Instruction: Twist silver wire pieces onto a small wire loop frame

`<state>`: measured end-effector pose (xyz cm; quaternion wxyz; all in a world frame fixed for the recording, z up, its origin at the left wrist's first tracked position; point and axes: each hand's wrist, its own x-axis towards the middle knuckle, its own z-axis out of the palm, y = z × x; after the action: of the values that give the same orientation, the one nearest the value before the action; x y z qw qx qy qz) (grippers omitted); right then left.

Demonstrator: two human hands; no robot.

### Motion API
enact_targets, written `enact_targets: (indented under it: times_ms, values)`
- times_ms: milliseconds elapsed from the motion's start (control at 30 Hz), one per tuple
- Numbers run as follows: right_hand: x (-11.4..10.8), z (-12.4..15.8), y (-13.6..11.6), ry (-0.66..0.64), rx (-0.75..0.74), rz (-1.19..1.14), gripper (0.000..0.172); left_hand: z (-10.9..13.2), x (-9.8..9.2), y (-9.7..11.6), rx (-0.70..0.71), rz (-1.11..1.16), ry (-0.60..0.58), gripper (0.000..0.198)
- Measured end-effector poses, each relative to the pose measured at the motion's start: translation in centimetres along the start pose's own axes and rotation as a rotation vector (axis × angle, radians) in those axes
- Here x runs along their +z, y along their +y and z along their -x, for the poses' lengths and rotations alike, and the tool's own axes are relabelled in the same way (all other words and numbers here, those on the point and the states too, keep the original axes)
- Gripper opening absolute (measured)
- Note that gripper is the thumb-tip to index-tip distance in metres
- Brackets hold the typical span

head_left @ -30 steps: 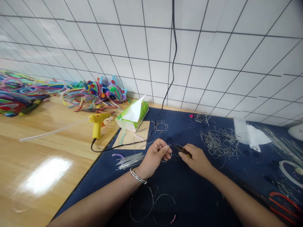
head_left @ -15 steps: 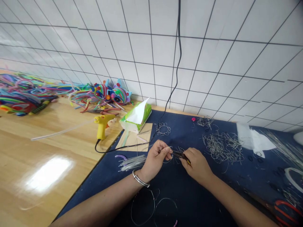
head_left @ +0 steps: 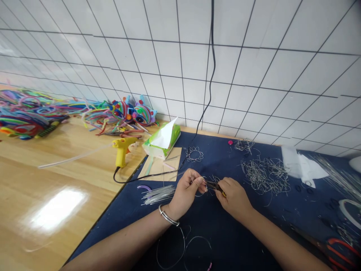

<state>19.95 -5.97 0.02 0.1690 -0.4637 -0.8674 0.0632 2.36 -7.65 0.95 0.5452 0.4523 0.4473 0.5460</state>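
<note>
Between finger and thumb, my left hand (head_left: 187, 192) pinches a thin loop of silvery wire (head_left: 200, 194). My right hand (head_left: 234, 194) is closed around dark-jawed pliers (head_left: 214, 185) with a bit of yellow on the handle. The pliers' tips meet the wire right at my left fingertips; whether the jaws grip it is too small to tell. A bundle of straight wires (head_left: 159, 195) lies left of my left hand. Beyond my hands is a flower-shaped wire ring (head_left: 194, 154). Two large thin wire loops (head_left: 184, 248) rest nearer to me.
A tangled wire heap (head_left: 265, 177) lies to the right, with red-handled scissors (head_left: 341, 250) at lower right. At left are a yellow glue gun (head_left: 122, 150), a tissue box (head_left: 162, 139) and colourful pipe cleaners (head_left: 34, 109). A black cord (head_left: 210, 90) hangs down the tiled wall.
Both hands stay almost in place, still joined at the wire and pliers. My right hand and the pliers have shifted very slightly.
</note>
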Motion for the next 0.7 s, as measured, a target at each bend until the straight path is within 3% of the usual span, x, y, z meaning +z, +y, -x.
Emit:
enact_targets:
  times_ms: [400, 700]
  values:
    - [0.85, 0.24, -0.26, 0.047, 0.013, -0.032, 0.015, 0.47, 0.36, -0.07, 0.02, 0.047, 0.056, 0.015]
    - [0.56, -0.11, 0.06, -0.036, 0.039, -0.119, 0.018, 0.35, 0.18, -0.19, 0.011, 0.023, 0.021, 0.013]
